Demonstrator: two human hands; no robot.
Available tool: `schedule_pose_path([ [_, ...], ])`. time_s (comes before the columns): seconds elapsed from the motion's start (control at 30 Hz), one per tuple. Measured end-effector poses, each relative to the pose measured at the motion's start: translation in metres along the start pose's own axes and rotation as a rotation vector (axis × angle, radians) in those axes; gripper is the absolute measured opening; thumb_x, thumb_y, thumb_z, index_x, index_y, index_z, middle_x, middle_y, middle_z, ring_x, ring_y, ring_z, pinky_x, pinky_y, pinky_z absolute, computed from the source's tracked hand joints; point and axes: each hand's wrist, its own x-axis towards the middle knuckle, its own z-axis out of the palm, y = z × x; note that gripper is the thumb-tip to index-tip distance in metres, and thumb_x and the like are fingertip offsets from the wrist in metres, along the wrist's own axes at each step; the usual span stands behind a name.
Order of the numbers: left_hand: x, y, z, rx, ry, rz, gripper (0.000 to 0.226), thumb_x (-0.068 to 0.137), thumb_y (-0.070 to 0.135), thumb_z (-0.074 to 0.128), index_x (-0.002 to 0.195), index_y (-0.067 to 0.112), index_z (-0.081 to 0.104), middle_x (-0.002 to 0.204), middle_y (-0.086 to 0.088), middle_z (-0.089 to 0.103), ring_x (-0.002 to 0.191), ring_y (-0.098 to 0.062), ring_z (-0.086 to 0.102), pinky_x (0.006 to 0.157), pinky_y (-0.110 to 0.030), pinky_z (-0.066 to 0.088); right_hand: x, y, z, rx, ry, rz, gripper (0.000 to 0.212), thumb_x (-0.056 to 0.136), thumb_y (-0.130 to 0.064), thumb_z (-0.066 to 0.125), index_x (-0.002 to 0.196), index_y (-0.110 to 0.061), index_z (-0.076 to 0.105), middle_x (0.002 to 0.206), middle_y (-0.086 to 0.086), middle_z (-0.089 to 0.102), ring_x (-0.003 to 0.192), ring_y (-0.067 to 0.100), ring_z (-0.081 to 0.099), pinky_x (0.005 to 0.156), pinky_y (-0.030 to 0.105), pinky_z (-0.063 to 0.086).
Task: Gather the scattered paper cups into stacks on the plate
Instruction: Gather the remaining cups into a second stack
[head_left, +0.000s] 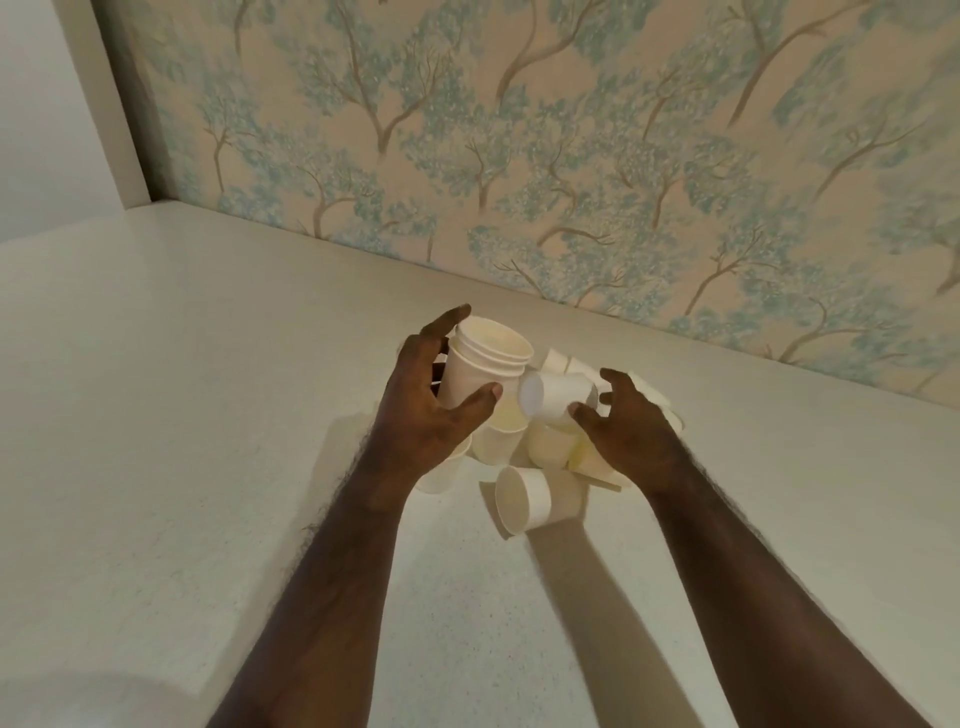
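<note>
My left hand (423, 395) is just left of the frame's centre, wrapped around a stack (480, 366) of nested cups: thumb across the near side of the wall, fingers curled round the far side, one fingertip showing above the rim. The stack stands nearly upright, mouth up, with several rims showing one inside another at its top. My right hand (631, 423) is just right of centre, half open with the fingers spread and curved; thumb and forefinger pinch the open end of a single cup (553, 395) that lies sideways in the air, its flat white base turned toward the stack and just beside it. Below and between my hands is the pile (530, 441) of loose cups, jumbled at all angles, some on their sides, some mouth up. One cup (522, 500) lies on its side at the pile's near edge, its mouth facing left and toward me. A few more show behind my right hand, toward the wall. I cannot make out the plate under the pile. All this sits on a pale speckled counter (182, 415) that fills the lower frame, and wallpaper (519, 130) with blue-green trees fills the top.
</note>
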Motion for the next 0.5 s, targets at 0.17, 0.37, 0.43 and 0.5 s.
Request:
schedule_pose_path([
  [0.17, 0.001, -0.005, 0.004, -0.011, 0.001, -0.013, 0.076, 0.078, 0.026, 0.079, 0.137, 0.046, 0.035, 0.134, 0.004, 0.047, 0.109, -0.015, 0.059, 0.074, -0.017, 0.056, 0.006, 0.004, 0.006, 0.258, -0.012, 0.037, 0.055, 0.087, -0.028, 0.068, 0.137, -0.021, 0.045, 0.11, 0.002, 0.068, 0.098, 0.018, 0.061, 0.083, 0.033, 0.047],
  [0.37, 0.002, -0.009, 0.006, 0.003, 0.007, -0.034, 0.076, 0.078, 0.029, 0.079, 0.134, 0.051, 0.033, 0.133, 0.006, 0.048, 0.106, -0.01, 0.06, 0.07, -0.012, 0.053, 0.009, 0.003, -0.001, 0.47, 0.106, -0.064, 0.027, 0.085, -0.015, 0.071, 0.111, -0.021, 0.066, 0.082, -0.006, 0.068, 0.083, 0.017, 0.064, 0.077, 0.032, 0.051],
  [0.43, 0.002, -0.01, 0.006, 0.005, 0.004, -0.046, 0.076, 0.078, 0.03, 0.079, 0.133, 0.053, 0.033, 0.13, 0.009, 0.05, 0.103, -0.004, 0.06, 0.068, -0.011, 0.053, 0.004, -0.006, -0.012, 0.622, 0.201, -0.162, 0.024, 0.086, -0.009, 0.069, 0.102, -0.026, 0.069, 0.083, -0.008, 0.07, 0.081, 0.014, 0.063, 0.076, 0.029, 0.051],
  [0.5, 0.001, -0.011, 0.008, 0.017, -0.008, -0.061, 0.076, 0.077, 0.033, 0.079, 0.133, 0.054, 0.033, 0.121, 0.017, 0.053, 0.098, 0.003, 0.061, 0.069, -0.013, 0.053, -0.003, -0.02, -0.027, 0.753, 0.295, -0.263, 0.028, 0.086, -0.007, 0.069, 0.099, -0.032, 0.069, 0.092, -0.008, 0.072, 0.085, 0.01, 0.065, 0.082, 0.029, 0.053],
])
